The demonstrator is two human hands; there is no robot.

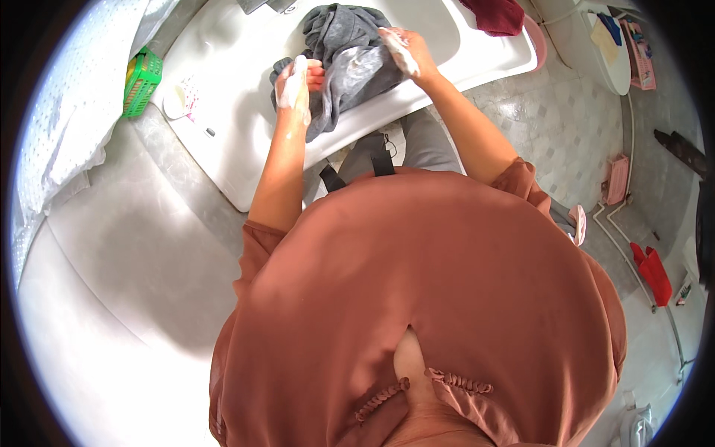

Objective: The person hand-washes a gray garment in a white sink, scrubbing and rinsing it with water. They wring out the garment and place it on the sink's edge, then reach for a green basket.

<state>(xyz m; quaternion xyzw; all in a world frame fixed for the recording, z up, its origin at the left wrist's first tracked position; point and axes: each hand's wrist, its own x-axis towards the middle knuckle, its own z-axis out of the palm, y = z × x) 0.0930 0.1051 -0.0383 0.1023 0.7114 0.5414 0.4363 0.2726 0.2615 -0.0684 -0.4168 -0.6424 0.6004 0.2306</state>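
Note:
A wet dark grey cloth garment (357,71), streaked with white suds, lies bunched over the near rim of a white sink (216,112). On its left side my left hand (296,86) rests against the fabric, foam along the thumb and wrist, its fingers stretched out loosely with no fold visibly gripped. At the garment's right edge is my right hand (408,56), also coated in suds. Its fingers extend toward the cloth and look flat, seen partly from the side. Some of the garment hangs down over the front of the sink.
A green plastic basket (141,83) stands left of the sink, beside a white patterned curtain (74,97). Dark red cloth (497,16) lies on the right rim, above a pink basin (535,43). Farther right are a pink rack (639,56), wall pipes and a red item (652,274).

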